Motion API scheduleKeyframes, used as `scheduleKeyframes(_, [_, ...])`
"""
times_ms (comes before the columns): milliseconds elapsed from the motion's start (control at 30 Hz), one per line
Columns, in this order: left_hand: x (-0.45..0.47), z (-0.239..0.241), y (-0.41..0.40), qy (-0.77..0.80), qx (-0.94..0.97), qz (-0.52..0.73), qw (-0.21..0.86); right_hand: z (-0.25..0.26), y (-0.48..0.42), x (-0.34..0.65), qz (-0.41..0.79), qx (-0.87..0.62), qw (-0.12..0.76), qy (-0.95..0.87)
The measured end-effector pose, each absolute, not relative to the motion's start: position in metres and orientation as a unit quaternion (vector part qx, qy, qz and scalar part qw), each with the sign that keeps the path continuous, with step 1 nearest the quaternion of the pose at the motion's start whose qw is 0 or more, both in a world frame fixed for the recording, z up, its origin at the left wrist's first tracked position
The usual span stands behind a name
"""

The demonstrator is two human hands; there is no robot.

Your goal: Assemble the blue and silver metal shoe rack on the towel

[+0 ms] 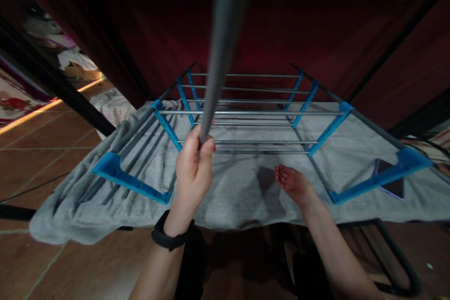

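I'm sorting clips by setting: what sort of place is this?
Probably a room in a home: tiled floor, grey cloth spread under a blue-jointed rack, and flower-patterned fabric at left.

The bare left hand (192, 165) is raised in a firm curled grip, thumb uppermost, its bare forearm (159, 265) rising across the front edge of the grey, soft-looking cloth (239, 204). The bare right hand (292, 185) hovers inside that edge, fingers together and loosely bent, pointing leftward; its bare forearm (335, 243) slants in from the lower right.
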State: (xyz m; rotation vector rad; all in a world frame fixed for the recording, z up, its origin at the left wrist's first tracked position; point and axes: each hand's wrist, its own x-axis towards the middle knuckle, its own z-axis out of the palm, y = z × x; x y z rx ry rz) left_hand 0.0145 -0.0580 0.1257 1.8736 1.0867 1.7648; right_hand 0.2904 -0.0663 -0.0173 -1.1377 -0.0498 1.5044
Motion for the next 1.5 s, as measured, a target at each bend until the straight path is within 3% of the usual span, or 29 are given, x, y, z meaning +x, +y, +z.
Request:
scheduleKeyframes(333, [0.023, 0.088, -0.037, 0.397, 0.778, 0.467, 0.137, -0.013, -0.068, 0.304, 0.627, -0.491, 0.605, -0.017])
scheduleKeyframes(733, [0.021, 0.041, -0.016, 0.456, 0.857, 0.24, -0.012, -0.014, -0.062, 0.313, 0.611, -0.47, 0.635, -0.047])
scheduleKeyframes(1233, [0.024, 0.015, 0.0, 0.465, 0.872, 0.146, -0.03, 0.004, -0.05, 0.319, 0.579, -0.385, 0.689, -0.204])
scheduleKeyframes(1500, [0.032, 0.017, 0.009, 0.462, 0.874, 0.15, 0.015, -0.002, -0.036, 0.324, 0.523, -0.399, 0.72, -0.221])
